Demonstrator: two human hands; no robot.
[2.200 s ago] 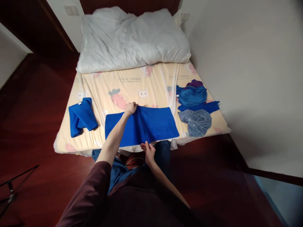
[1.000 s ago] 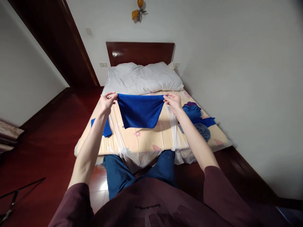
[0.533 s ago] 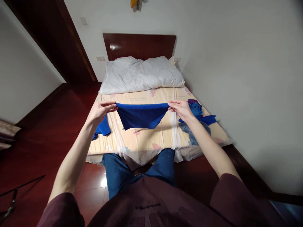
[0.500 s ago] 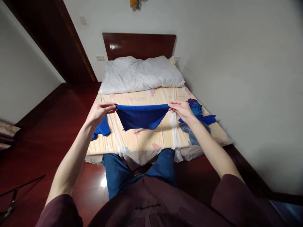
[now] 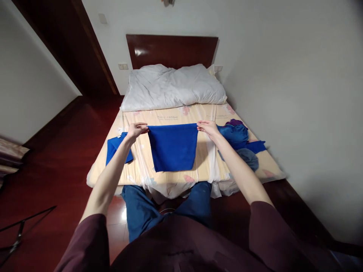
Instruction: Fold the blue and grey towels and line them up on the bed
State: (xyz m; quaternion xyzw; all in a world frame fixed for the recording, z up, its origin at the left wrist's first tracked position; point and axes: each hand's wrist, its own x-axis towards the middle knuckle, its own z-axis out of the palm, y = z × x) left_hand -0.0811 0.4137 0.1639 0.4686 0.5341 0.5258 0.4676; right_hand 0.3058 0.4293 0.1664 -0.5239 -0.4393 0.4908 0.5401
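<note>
A blue cloth point(image 5: 173, 148) hangs spread out between my two hands over the bed. My left hand point(image 5: 137, 130) pinches its upper left corner, and my right hand point(image 5: 208, 128) pinches the upper right one. The cloth's lower edge hangs toward me; whether it touches the mattress point(image 5: 170, 180) I cannot tell. To the left, a folded blue garment point(image 5: 112, 148) with a small white tag lies on the bed, partly behind my left forearm. Beyond my right hand is a heap of blue and purple clothes point(image 5: 236, 135), with a grey-blue piece point(image 5: 248, 158) beside my forearm.
A white quilt point(image 5: 172, 88) lies across the far end of the bed, below the dark wooden headboard point(image 5: 173, 49). A wall point(image 5: 297, 94) rises on the right. On the floor at the lower left is a thin black stand point(image 5: 18, 236).
My hands have come closer together. The cloth has dropped open and now hangs longer and flatter. The view has shifted slightly, showing more of the folded garment on the left.
</note>
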